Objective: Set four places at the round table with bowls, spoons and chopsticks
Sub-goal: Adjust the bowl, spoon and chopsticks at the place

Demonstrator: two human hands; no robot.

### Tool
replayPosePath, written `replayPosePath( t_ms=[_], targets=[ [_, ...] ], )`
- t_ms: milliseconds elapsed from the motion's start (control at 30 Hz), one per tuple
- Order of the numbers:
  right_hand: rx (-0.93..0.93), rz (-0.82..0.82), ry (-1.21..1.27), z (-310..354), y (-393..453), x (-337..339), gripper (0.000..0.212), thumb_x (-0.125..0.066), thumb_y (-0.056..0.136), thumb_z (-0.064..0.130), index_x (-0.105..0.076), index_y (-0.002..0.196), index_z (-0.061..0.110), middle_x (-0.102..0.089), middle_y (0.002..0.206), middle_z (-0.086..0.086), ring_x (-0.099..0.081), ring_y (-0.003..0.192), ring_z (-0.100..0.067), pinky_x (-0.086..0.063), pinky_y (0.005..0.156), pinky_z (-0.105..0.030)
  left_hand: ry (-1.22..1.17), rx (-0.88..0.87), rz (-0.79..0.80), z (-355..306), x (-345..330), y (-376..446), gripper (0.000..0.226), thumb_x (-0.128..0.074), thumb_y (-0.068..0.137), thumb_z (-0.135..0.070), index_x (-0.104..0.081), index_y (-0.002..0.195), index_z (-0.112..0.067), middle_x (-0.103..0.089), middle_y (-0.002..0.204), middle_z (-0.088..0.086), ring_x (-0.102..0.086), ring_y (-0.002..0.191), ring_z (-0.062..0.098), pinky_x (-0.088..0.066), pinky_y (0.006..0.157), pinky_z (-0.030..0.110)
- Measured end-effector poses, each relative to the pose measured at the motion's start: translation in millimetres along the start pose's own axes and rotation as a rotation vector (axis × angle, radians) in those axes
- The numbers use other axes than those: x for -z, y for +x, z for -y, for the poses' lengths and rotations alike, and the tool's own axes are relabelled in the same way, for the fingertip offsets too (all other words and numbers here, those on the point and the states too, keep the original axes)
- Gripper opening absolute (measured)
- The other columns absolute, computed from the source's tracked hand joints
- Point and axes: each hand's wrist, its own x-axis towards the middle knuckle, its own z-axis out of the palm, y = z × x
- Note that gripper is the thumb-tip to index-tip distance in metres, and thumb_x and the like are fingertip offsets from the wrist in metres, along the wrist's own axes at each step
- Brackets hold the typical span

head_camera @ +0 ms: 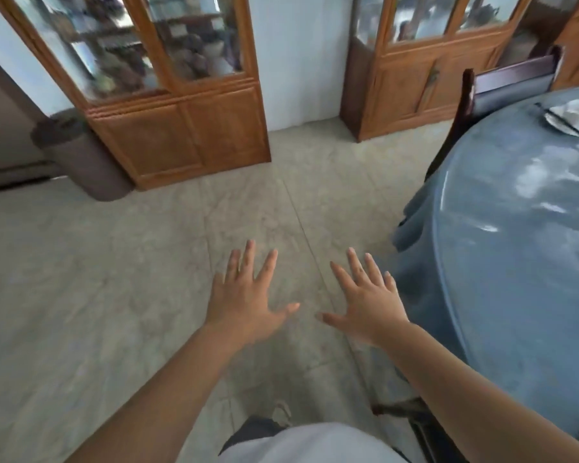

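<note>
Head view, looking forward and down. We held both hands out, palms down, above bare tiled floor [114, 279] in the lower centre of the frame. The left hand [244, 295] and the right hand [368, 305] each had the fingers spread and released, grasping nothing; the thumbs pointed toward one another with a narrow gap between them.

The round table [515, 262], draped in a blue cloth under a glossy clear cover, filled the right side of the frame. Its curved edge ran from the upper right down to the lower right, just beside our right forearm; the cloth hung in folds close to the right hand. On the table top, at the far right edge of the frame, lay a pale object [572, 120], too blurred to identify.

Open floor extended across the left and centre. Along the top stood two wooden glass-fronted cabinets, one at upper left [181, 128] and one at upper right [411, 78], with a strip of white wall between them. A dark cylindrical bin [81, 155] stood beside the left cabinet. A dark chair back [512, 81] rose behind the table's far edge, and another dark chair frame [415, 419] showed at the bottom, near the table.
</note>
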Motion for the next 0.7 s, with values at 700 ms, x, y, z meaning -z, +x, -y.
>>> replayPosePath(
  t_ms=[700],
  targets=[
    [-0.128,-0.061,0.032,-136.5,340.7,125.5,0.108,-0.003,0.065,0.096,0.013,0.153,0.035,0.027,0.159,0.0,0.022,0.147,-0.028,-0.003,0.117,-0.054,-0.031,-0.211,0.02,-44.7,72.8,420.4,0.096,-0.019,0.071,-0.088,0.021,0.147,-0.043,0.028,0.159,-0.004,0.013,0.149,0.028,-0.009,0.115,0.056]
  ],
)
